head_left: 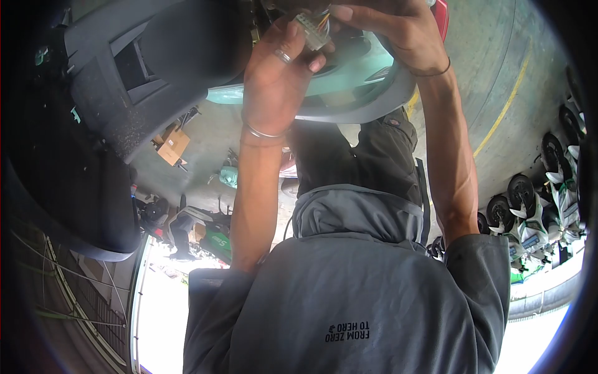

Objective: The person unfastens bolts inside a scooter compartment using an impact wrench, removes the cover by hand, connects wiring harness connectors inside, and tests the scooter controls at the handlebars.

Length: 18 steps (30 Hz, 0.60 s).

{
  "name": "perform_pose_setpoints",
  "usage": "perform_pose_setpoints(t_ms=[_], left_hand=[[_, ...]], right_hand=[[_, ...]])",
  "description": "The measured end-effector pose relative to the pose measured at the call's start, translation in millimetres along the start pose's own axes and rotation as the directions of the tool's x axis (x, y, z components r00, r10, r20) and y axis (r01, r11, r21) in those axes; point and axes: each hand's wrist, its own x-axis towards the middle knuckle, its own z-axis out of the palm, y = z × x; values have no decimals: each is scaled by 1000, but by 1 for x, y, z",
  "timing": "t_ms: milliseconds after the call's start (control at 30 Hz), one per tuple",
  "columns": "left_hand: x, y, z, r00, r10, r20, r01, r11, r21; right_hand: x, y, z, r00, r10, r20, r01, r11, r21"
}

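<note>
A pale multi-pin connector [313,32] with thin orange, white and dark wires [324,22] is at the top of the head view. My left hand [277,71], with a ring and a metal wrist bangle, is closed on the connector between thumb and fingers. Beside it, my right hand [402,31], with a thin wristband, pinches at the wires near the connector's upper right; its fingertips are partly cut off by the frame edge. Both hands are over a vehicle's light-green body panel [349,93] with a grey edge.
A dark vehicle seat [68,181] and grey plastic trim [103,93] fill the left side. On the floor are a cardboard box [173,144] and a yellow line [501,118]. Parked motorcycles [526,206] line the right, and a green one [215,240] is at lower left.
</note>
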Motion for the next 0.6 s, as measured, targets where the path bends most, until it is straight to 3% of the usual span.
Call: perform_pose_setpoints(t_ms=[333, 433, 500, 600], left_hand=[[2, 1, 4, 996, 84, -4, -80, 964, 254], [3, 4, 1, 996, 87, -6, -81, 948, 307], [3, 5, 1, 994, 109, -8, -100, 937, 334], [2, 9, 5, 987, 157, -28, -134, 912, 388]], right_hand=[[0, 0, -2, 999, -47, -13, 48, 998, 51], [0, -7, 4, 999, -18, -33, 18, 1000, 16], [-2, -17, 12, 987, 87, -136, -87, 996, 5], [0, -13, 4, 986, 145, -81, -147, 989, -13]])
